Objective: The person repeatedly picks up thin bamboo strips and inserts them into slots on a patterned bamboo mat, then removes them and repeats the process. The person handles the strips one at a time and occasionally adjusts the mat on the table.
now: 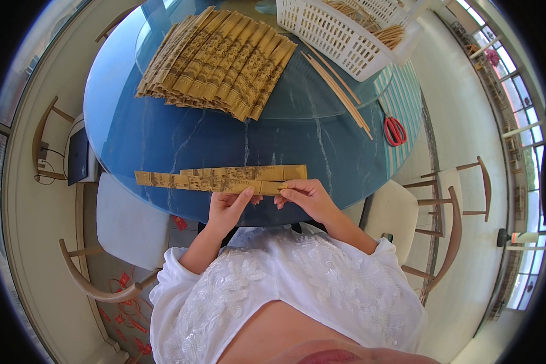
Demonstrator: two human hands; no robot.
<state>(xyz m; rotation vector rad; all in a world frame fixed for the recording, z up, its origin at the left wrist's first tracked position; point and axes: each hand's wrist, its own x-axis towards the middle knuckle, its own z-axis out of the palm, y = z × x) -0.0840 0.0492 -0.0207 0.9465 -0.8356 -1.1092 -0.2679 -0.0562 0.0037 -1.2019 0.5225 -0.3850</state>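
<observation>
Both hands [267,203] on printed paper sleeves [224,179], blue table [164,136].

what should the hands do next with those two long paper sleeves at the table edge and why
Probably square up the two sleeves. The left hand and right hand pinch the lower paper sleeve near its right end, while the upper sleeve lies offset to the right, so their ends do not line up. Sliding one along until the ends match would likely let them join the fanned stack neatly.
</observation>
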